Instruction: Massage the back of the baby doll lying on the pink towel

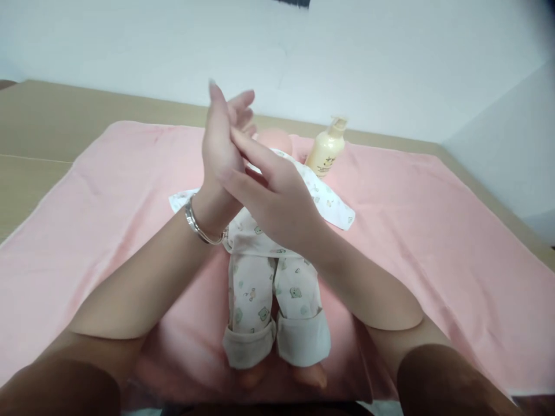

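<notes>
The doll [255, 242] lies on its back, feet toward the wearer, in a white shirt and white trousers printed with small green bears and other little motifs. The trouser cuffs [303, 339] are wide, plain and turned up, with the feet [310, 375] showing below. One sleeve [336, 209] stretches out to each side; the head [275, 140] is partly hidden behind the hands. No writing can be read on the clothes.

The bottle [327, 151], pale yellow with a pump top, has dark print and a small yellow picture on its label, too small to read.

The doll lies beneath and beyond the fingers, which hold nothing visible. The left hand [222, 141] is raised with fingers apart and slightly bent; the right hand [273, 193] lies against its palm side, fingers extended.

A silver bracelet [191, 219] circles the left wrist. Under the doll is a creased pink blanket [399, 231] on a wooden table [39, 127], by a pale wall [368, 63].
</notes>
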The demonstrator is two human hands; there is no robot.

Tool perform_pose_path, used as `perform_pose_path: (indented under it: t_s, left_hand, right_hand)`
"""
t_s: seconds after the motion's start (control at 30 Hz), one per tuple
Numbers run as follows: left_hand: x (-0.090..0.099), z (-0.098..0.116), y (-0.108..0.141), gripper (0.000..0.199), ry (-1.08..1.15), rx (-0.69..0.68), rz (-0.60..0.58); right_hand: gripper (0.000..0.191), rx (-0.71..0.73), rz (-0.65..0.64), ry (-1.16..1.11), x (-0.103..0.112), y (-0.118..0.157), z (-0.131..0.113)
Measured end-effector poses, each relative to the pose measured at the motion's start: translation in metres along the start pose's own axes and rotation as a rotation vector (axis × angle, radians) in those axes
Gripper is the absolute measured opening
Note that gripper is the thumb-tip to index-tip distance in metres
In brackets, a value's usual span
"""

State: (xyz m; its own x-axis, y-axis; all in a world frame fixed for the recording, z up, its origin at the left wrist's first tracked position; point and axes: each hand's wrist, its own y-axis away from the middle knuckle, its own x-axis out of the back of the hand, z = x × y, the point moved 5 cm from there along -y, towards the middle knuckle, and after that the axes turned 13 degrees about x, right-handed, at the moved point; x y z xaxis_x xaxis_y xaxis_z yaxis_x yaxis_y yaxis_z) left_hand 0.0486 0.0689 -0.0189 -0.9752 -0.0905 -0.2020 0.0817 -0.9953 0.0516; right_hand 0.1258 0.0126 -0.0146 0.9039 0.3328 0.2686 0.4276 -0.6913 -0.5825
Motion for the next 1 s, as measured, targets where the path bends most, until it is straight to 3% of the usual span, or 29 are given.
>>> perform_pose_path:
  t_s: [0.07, 0.1, 0.2, 0.3, 0.43, 0.53, 0.63, 0.7, 0.77, 0.87, 0.93, 1.0]
  left_hand:
    - [-0.001, -0.011, -0.012, 0.072, 0.127, 0.177, -0.001]
    - [0.0, -0.018, -0.019, 0.071, 0.139, 0.201, -0.003]
    - [0.007, -0.041, -0.043, 0.058, -0.043, 0.068, 0.041]
    - [0.017, -0.065, -0.062, 0.043, -0.256, -0.125, 0.132]
    - [0.025, -0.084, -0.07, 0.032, -0.36, -0.166, 0.191]
    - [0.022, -0.086, -0.067, 0.029, -0.431, -0.209, 0.173]
    - [0.02, -0.089, -0.064, 0.026, -0.493, -0.228, 0.144]
    - [0.02, -0.092, -0.064, 0.025, -0.508, -0.219, 0.142]
    - [0.021, -0.095, -0.065, 0.025, -0.503, -0.211, 0.147]
    - [0.022, -0.098, -0.068, 0.024, -0.488, -0.205, 0.146]
    - [0.023, -0.099, -0.069, 0.024, -0.496, -0.201, 0.148]
    - [0.022, -0.099, -0.067, 0.024, -0.519, -0.209, 0.154]
  right_hand:
    - [0.046, -0.041, 0.017, -0.01, 0.005, 0.001, 0.012]
    - [0.046, -0.062, 0.019, 0.006, 0.008, 0.001, 0.02]
    - [0.037, -0.083, 0.003, 0.11, 0.018, 0.002, 0.046]
    - [0.034, -0.016, 0.001, 0.417, 0.028, 0.004, 0.073]
    - [0.043, 0.074, -0.151, 0.831, 0.034, 0.003, 0.103]
    - [0.045, -0.069, -0.209, 0.876, 0.051, 0.0, 0.122]
    - [0.048, -0.26, -0.159, 0.907, 0.065, 0.003, 0.125]
    - [0.053, -0.346, -0.133, 1.03, 0.061, 0.01, 0.118]
    - [0.057, -0.329, -0.161, 1.155, 0.044, 0.016, 0.106]
    - [0.056, -0.162, -0.303, 1.135, 0.015, 0.019, 0.096]
    - [0.058, -0.124, -0.376, 1.051, 0.012, 0.016, 0.099]
    - [0.059, -0.176, -0.37, 0.985, 0.026, 0.009, 0.109]
